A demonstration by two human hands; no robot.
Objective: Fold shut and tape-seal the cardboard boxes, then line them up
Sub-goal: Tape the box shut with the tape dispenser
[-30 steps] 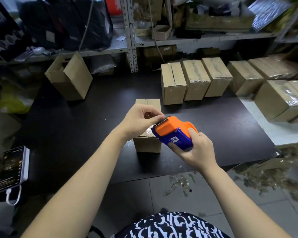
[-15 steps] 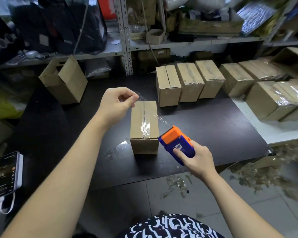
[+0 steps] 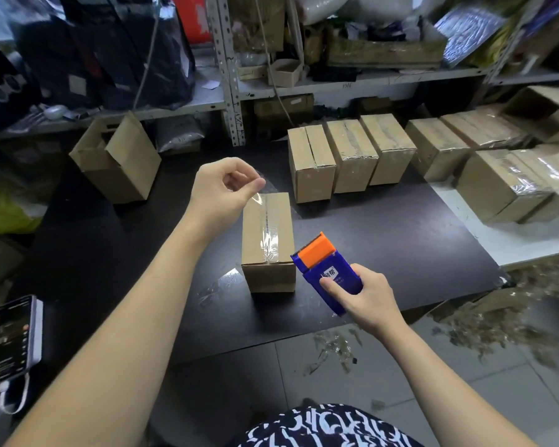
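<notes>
one box (image 3: pixel 267 253) on black table (image 3: pixel 384 246), cluttered shelves (image 3: pixel 336 82) behind, left hand (image 3: pixel 220 191) pinching tape (image 3: pixel 269 233), right hand (image 3: pixel 367 298) gripping dispenser (image 3: pixel 328 269)

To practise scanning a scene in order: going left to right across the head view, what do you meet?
Black smartphone with white cable, open brown cardboard box, left hand pinching clear tape, closed brown cardboard box, blue-and-orange plastic tape dispenser, tape-wrapped brown cardboard boxes.

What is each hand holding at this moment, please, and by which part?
The left hand pinches the free end of the clear tape; the right hand grips the tape dispenser by its blue body.
</notes>
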